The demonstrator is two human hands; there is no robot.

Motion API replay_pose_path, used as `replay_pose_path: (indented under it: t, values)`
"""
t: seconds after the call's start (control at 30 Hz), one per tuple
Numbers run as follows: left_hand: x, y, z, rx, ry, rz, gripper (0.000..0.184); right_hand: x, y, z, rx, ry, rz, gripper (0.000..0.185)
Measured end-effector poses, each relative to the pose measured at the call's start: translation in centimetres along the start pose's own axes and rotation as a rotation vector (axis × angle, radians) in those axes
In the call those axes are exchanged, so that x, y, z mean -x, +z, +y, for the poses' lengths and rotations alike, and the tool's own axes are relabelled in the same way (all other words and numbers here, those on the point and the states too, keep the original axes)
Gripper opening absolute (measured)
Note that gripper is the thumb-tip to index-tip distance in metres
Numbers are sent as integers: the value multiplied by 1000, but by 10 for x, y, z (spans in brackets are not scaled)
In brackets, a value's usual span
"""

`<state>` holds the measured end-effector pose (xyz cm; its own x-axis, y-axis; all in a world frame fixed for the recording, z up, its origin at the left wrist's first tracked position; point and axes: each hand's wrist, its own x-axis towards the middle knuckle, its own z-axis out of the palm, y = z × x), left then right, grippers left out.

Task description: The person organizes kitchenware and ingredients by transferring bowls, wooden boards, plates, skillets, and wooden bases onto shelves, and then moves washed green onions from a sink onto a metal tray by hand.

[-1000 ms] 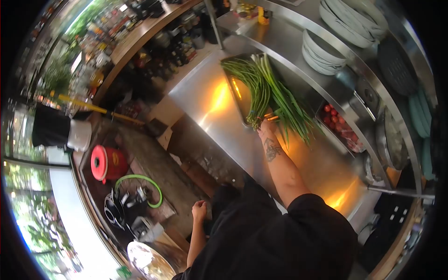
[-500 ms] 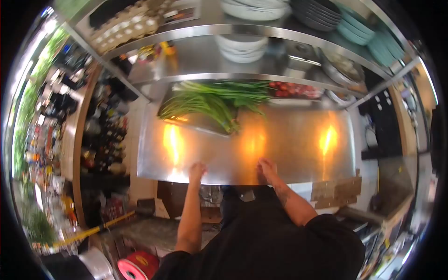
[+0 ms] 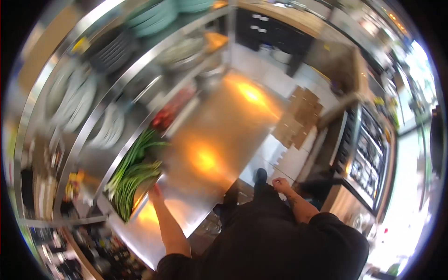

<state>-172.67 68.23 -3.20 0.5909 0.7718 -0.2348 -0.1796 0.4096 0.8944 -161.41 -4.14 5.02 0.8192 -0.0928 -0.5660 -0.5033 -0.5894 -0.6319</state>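
Note:
Long thin green stalks, like spring onions, lie bunched in a shallow tray at the left of the steel table. My left hand reaches to the tray's near edge, beside the stalks. Blur smears its fingers, so I cannot tell whether it grips the edge or only touches it. Away from the table, my right hand hangs near my right hip. Its fingers are curled in, and nothing shows in them.
Shelves above the table carry white bowls and teal plates. Small red produce sits behind the tabletop. Flattened cardboard lies on the floor, and a stove stands to my right.
My view has swung to the right, bringing the stove into sight. My left hand has gone from the table's front edge to the tray; my right hand has left the table.

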Motion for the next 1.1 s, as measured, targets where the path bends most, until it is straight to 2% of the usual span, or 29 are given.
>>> replay_pose_path:
  t: [0.03, 0.07, 0.1, 0.13, 0.17, 0.2, 0.23, 0.27, 0.3, 0.33, 0.37, 0.4, 0.43, 0.5, 0.53, 0.6, 0.63, 0.67, 0.7, 0.73, 0.77, 0.8, 0.83, 0.9, 1.0, 1.03, 1.07, 1.1]
  values:
    - [-15, 7, -15, 845, -336, 74, 52, -6, -8, 33, 160, -87, 36, 34]
    - [-15, 31, -18, 760, -330, 332, 58, -10, -14, 58, 117, -51, 94, 34]
    - [-7, 45, -23, 621, -360, 345, 54, -14, -21, 82, 194, 11, -15, 38]
    - [9, 65, -28, 573, -398, 209, 42, -22, -26, 106, 268, 68, -134, 42]
    - [20, 93, -44, 557, -424, 236, 30, -36, -23, 136, 141, 80, -195, 48]
    - [35, 124, -62, 403, -370, 216, 23, -51, -27, 160, 12, 84, -259, 53]
    - [54, 167, -79, 255, -369, 256, 16, -62, -60, 151, -23, 97, -217, 53]
    - [61, 188, -108, 239, -402, -64, 13, -64, -95, 125, -291, 263, -454, 57]
    - [118, 236, -130, -462, 50, -123, 16, -43, -116, 99, -576, 429, -707, 61]
    - [150, 288, -131, -287, -237, -252, 16, -26, -136, 82, -619, 439, -686, 61]
    - [166, 348, -148, -81, -520, -377, 16, -29, -172, 58, -474, 323, -779, 62]
    - [176, 395, -180, -83, -816, -236, 15, -40, -207, 39, -308, 211, -862, 63]
    - [200, 440, -195, 46, -989, -701, 18, -48, -231, 27, -311, 217, -835, 63]
    - [285, 556, -168, -742, -829, -720, 38, -66, -257, 13, -56, 294, -772, 61]
    - [296, 589, -185, -742, -836, -717, 38, -78, -270, 7, 30, 322, -755, 60]
    - [305, 641, -221, -1397, -310, -1466, 80, -113, -302, -1, 153, 447, -843, 60]
    - [311, 656, -232, -1403, -313, -1475, 80, -136, -298, 11, 56, 431, -801, 62]
    - [319, 674, -243, -1556, -382, -1536, 94, -160, -292, 26, -41, 413, -763, 64]
    - [321, 696, -256, -1705, -445, -1596, 109, -179, -299, 19, -172, 326, -529, 66]
    - [319, 721, -268, -1700, -434, -1617, 109, -202, -310, 15, -291, 237, -288, 69]
    - [317, 746, -276, -1649, -533, -1626, 112, -230, -315, 21, -297, 242, -270, 69]
    - [313, 775, -285, -1601, -630, -1634, 116, -261, -319, 25, -258, 143, -256, 70]
    - [309, 814, -293, -1605, -623, -1657, 116, -290, -328, 28, -220, 47, -243, 71]
    - [299, 898, -304, -1591, -642, -1715, 112, -330, -368, 27, -241, 44, -217, 71]
    - [246, 995, -394, -1670, -587, -1844, 102, -369, -435, 15, -243, 69, -160, 68]
    - [250, 1043, -388, -1803, -319, -1801, 88, -367, -478, -8, -256, 119, -97, 65]
    - [252, 1095, -399, -1790, -299, -1827, 88, -375, -521, -23, -264, 162, -23, 63]
    - [251, 1146, -409, -1840, -102, -1913, 86, -412, -515, 17, -257, 146, 156, 54]
